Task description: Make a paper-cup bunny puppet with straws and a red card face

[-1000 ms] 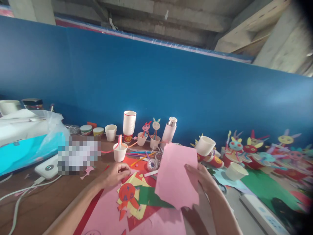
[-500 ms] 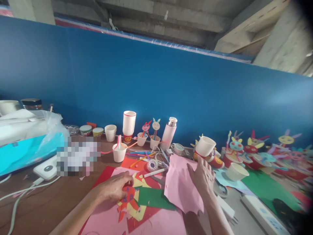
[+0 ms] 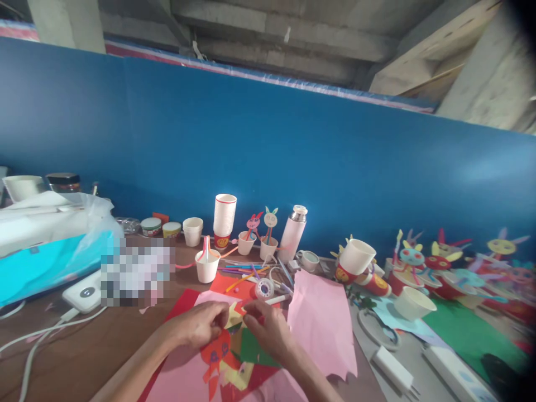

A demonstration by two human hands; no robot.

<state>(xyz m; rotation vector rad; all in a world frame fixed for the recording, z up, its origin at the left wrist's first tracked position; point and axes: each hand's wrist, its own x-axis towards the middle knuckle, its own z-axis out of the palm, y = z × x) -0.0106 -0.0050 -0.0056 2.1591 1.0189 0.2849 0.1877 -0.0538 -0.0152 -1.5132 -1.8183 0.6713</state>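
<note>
My left hand is closed, its fingers curled down beside a yellow paper scrap; what they hold, if anything, is hidden. Just below it lies an orange paper cutout with a face drawn in blue. Facing it, my right hand hovers over the green paper, fingers bent and thumb apart from them. Nothing clear shows between its fingertips. Pink, red and yellow paper pieces lie beneath both hands. A pink sheet rests to the right of my right hand.
A tape roll and several colored sticks lie behind my hands. Farther back stand a paper cup, a cup stack and a pink thermos. Several paper-cup figures, a charger and a power strip are at right.
My right hand has left the pink sheet and moved left, over the green paper beside my left hand. My left hand has shifted slightly off the orange cutout, uncovering more of it.
</note>
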